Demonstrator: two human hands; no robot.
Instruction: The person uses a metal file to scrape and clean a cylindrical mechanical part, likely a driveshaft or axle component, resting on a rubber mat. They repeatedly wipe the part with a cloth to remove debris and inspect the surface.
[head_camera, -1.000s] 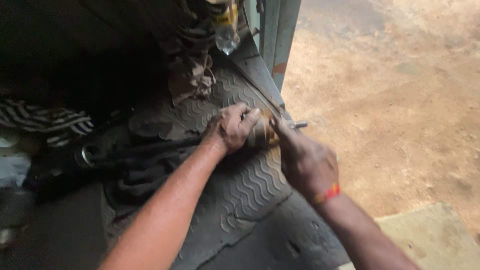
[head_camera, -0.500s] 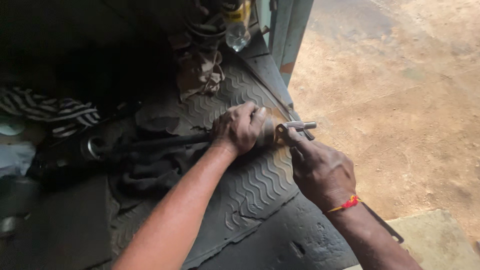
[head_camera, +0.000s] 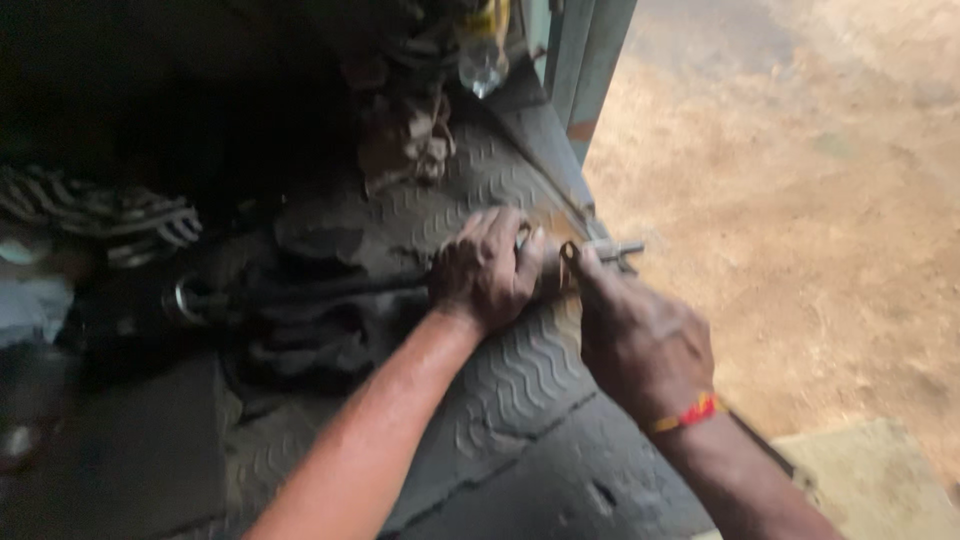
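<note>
While the left hand (head_camera: 487, 268) is clenching the dark rod (head_camera: 340, 290), the right hand (head_camera: 640, 335) is pinching its metal tip (head_camera: 612, 250) lying just rightward.

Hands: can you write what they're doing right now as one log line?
left hand: gripping dark rod | right hand: fingers on metal bolt | under them: wavy rubber mat

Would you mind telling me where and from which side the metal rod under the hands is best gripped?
Probably the bare end of the metal rod, taken from the open doorway side. It juts past the ribbed floor mat; the left hand and right hand cover the rest.
</note>
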